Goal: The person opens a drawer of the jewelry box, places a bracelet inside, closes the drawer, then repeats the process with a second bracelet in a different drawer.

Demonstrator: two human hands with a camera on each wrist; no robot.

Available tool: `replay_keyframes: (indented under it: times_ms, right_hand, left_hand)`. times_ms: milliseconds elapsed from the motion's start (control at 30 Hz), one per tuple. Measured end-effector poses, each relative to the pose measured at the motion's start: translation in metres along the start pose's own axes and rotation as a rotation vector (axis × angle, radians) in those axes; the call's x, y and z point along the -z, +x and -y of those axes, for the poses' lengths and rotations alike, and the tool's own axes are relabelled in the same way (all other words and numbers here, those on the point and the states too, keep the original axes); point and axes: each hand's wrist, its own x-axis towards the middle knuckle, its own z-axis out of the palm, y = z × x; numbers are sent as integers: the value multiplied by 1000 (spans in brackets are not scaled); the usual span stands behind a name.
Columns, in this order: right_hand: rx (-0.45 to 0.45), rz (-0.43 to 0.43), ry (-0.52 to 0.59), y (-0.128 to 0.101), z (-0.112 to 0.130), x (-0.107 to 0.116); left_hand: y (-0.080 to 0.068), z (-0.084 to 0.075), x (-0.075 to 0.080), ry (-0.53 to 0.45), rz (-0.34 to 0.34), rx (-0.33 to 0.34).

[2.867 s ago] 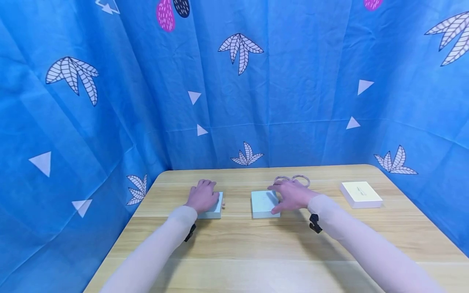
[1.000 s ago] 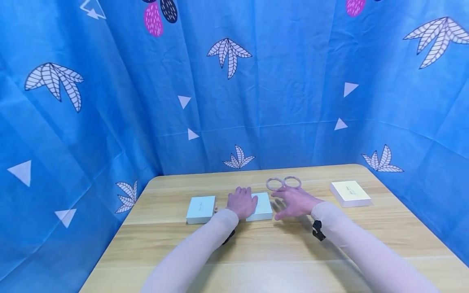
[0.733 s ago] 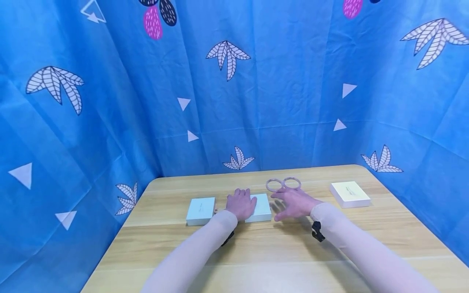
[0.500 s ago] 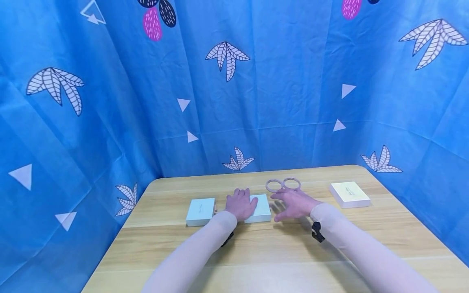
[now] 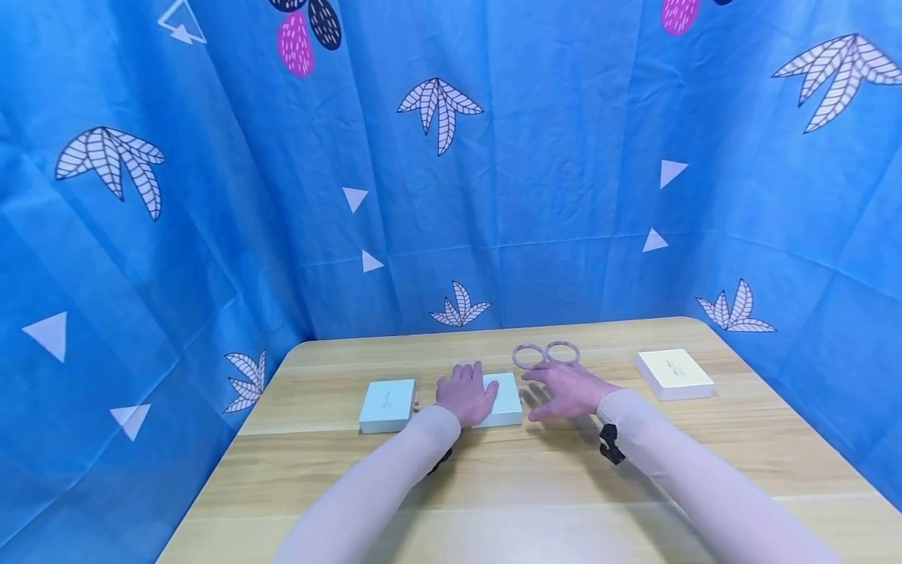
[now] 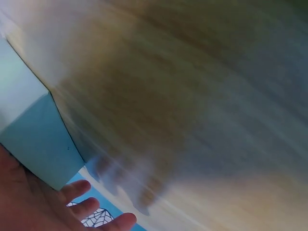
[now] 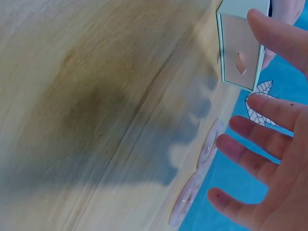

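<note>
A pale blue box (image 5: pixel 504 400) stands on the wooden table between both hands. My left hand (image 5: pixel 466 396) lies along its left side, thumb by the box's top; the left wrist view shows the fingers (image 6: pixel 84 208) reaching past the box corner. My right hand (image 5: pixel 567 389) hovers just right of the box with fingers spread and nothing in it. In the right wrist view, the near side of the box (image 7: pixel 239 50) is a pinkish drawer face with a small ribbon tab (image 7: pixel 240 63). Whether the left palm presses the box is hard to tell.
Another pale blue box (image 5: pixel 387 406) with a small tab stands to the left. Two pinkish-purple bangles (image 5: pixel 528 356) lie side by side beyond the right hand. A cream-topped white box (image 5: pixel 674 374) stands at the right. A blue patterned curtain (image 5: pixel 564 157) surrounds the table (image 5: pixel 521 501).
My left hand has moved right from the left blue box to the middle one. The right hand has come off the middle box's right edge. Over the last half second both hands barely move.
</note>
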Motion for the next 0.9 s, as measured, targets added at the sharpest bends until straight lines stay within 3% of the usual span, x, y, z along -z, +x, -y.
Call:
replay_keyframes:
  times_ms: [433, 900]
  right_hand:
    - [47, -7, 37, 8, -4, -7]
    - [129, -81, 38, 18, -1, -14]
  left_hand:
    - [1, -1, -5, -13, -20, 13]
    - [7, 0, -11, -9, -30, 38]
